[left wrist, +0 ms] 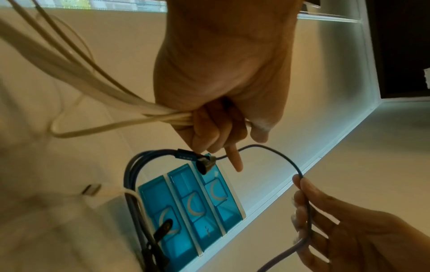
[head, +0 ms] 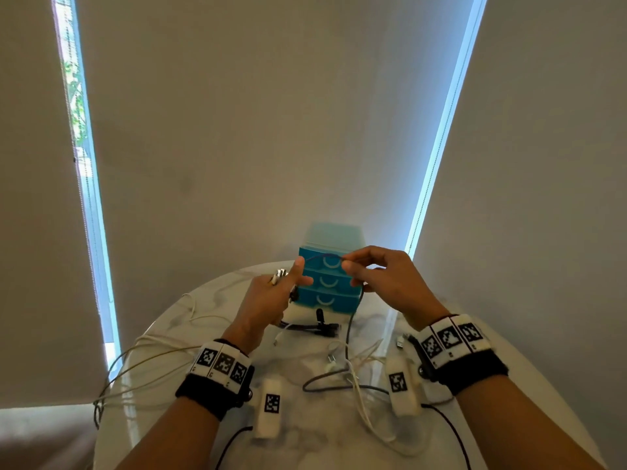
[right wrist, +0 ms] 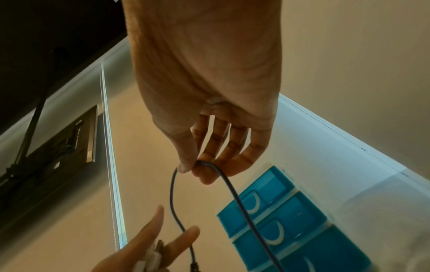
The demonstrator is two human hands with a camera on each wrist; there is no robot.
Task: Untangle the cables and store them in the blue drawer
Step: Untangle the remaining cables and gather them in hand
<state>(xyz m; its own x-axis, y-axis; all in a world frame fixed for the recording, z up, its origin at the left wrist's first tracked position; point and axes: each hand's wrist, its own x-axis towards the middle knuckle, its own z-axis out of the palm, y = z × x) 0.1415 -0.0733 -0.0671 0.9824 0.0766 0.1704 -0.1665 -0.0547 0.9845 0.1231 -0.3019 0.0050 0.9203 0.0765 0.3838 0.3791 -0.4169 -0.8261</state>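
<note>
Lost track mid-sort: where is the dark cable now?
In the head view the dark cable arcs between left hand and right hand, before the blue drawer unit.

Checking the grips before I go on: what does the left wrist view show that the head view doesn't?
Only the left wrist view: the left hand gripping a bundle of white cables, with a dark connector at its fingertips. Only the head view: loose cables spread over the table and the wrist bands. Both: the right hand pinching the dark cable in front of the blue drawers, all closed.
</note>
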